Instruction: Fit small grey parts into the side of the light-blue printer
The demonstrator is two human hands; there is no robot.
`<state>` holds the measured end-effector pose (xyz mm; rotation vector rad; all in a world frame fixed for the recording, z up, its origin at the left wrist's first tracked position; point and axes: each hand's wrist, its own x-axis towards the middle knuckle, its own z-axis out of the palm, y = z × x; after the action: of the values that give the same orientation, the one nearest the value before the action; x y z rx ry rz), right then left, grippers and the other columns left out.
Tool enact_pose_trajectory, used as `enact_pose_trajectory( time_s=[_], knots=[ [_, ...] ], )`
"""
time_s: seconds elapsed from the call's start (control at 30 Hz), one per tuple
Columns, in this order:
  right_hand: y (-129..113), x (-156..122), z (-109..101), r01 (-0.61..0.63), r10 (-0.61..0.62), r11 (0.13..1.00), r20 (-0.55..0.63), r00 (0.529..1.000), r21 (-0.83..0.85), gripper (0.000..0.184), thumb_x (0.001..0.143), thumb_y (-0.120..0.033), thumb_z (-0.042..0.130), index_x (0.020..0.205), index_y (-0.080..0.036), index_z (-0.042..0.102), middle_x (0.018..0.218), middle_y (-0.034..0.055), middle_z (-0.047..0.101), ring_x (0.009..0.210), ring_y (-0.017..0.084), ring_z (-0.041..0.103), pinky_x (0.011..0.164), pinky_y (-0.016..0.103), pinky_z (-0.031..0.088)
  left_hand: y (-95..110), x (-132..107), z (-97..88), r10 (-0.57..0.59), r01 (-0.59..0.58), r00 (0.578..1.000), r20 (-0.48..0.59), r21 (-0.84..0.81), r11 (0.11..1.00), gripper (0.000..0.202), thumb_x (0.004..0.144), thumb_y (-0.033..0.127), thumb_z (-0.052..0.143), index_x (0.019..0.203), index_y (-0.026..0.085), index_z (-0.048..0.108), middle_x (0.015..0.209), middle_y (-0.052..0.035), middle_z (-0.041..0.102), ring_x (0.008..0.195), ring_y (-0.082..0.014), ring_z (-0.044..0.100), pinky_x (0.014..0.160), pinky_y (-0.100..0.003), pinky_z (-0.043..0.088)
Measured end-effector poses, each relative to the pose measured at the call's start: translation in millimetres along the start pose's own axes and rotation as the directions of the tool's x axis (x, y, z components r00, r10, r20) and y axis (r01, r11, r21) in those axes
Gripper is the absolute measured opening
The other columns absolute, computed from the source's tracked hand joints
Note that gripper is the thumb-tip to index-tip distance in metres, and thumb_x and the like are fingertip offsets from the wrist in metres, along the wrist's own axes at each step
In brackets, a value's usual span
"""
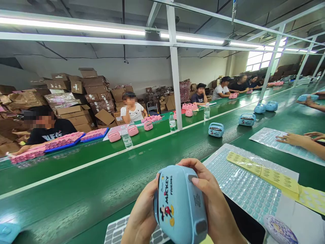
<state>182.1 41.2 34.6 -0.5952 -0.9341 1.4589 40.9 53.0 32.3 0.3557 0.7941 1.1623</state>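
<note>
Both my hands hold a light blue plastic device with a cartoon mouse print, close to the bottom edge of the view. My left hand wraps its left side, fingers curled round it. My right hand grips the right side and top, thumb pressed on the top face. To the right, a clear sheet of small blue-green stickers lies flat, with a yellow label strip across it. A grey sticker sheet lies below my left hand.
A green conveyor belt carries several blue devices away to the right. Across it, several seated people work with pink devices, pink trays and water bottles. A co-worker's hands rest on another sticker sheet at right. Cardboard boxes are stacked behind.
</note>
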Motion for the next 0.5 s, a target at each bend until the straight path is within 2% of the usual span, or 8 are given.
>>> enact_pose_trajectory(
  time_s=[0.1, 0.2, 0.33, 0.4, 0.5],
  knots=[
    [0.6, -0.9, -0.7, -0.003, 0.001, 0.999, 0.059, 0.998, 0.032, 0.044, 0.077, -0.046, 0.074, 0.110, -0.023, 0.056, 0.101, 0.0041, 0.060, 0.085, 0.019, 0.058, 0.072, 0.026, 0.050, 3.1, -0.9, -1.6, 0.001, -0.001, 1.000, -0.012, -0.008, 1.000, 0.031, 0.063, 0.030, 0.090, 0.075, 0.009, 0.071, 0.073, -0.0060, 0.070, 0.060, -0.0124, 0.059, 0.059, -0.022, 0.050],
    [3.6, 0.1, -0.8, -0.004, -0.008, 0.993, 0.099, 0.995, 0.121, 0.047, 0.078, -0.041, 0.078, 0.117, -0.027, 0.056, 0.110, 0.0034, 0.058, 0.089, 0.018, 0.059, 0.074, 0.025, 0.051, 8.6, -4.7, -0.2, -0.012, 0.012, 0.999, -0.046, 0.002, 1.000, 0.022, 0.070, 0.025, 0.085, 0.073, 0.010, 0.069, 0.068, -0.0038, 0.067, 0.056, -0.0117, 0.057, 0.057, -0.022, 0.050],
    [7.9, 1.9, -1.1, 0.031, -0.061, 0.969, 0.117, 0.991, 0.245, 0.048, 0.081, -0.036, 0.077, 0.126, -0.030, 0.058, 0.114, 0.0029, 0.057, 0.096, 0.015, 0.059, 0.080, 0.021, 0.052, 13.6, -8.0, -0.9, -0.005, 0.002, 0.993, -0.117, -0.031, 1.000, 0.013, 0.078, 0.018, 0.076, 0.071, 0.010, 0.068, 0.071, -0.0055, 0.069, 0.059, -0.0124, 0.059, 0.058, -0.022, 0.052],
    [9.2, 0.9, 0.1, 0.083, -0.119, 0.955, 0.113, 0.986, 0.284, 0.041, 0.083, -0.032, 0.075, 0.122, -0.031, 0.062, 0.114, 0.0023, 0.060, 0.100, 0.015, 0.059, 0.084, 0.020, 0.052, 13.4, -8.5, -1.2, -0.035, 0.031, 0.996, -0.079, -0.051, 0.998, 0.012, 0.076, 0.013, 0.076, 0.067, 0.011, 0.067, 0.069, -0.0047, 0.069, 0.058, -0.0119, 0.059, 0.060, -0.022, 0.053],
    [9.5, -2.0, 5.7, 0.149, -0.184, 0.943, 0.095, 0.978, 0.296, 0.031, 0.084, -0.029, 0.072, 0.114, -0.032, 0.066, 0.110, -0.0002, 0.064, 0.106, 0.015, 0.059, 0.088, 0.019, 0.052, 11.5, -9.0, -1.3, -0.054, 0.054, 0.998, 0.032, -0.008, 0.999, 0.014, 0.068, 0.011, 0.081, 0.066, 0.013, 0.067, 0.069, -0.0026, 0.069, 0.060, -0.0112, 0.059, 0.064, -0.021, 0.054]
  ],
)
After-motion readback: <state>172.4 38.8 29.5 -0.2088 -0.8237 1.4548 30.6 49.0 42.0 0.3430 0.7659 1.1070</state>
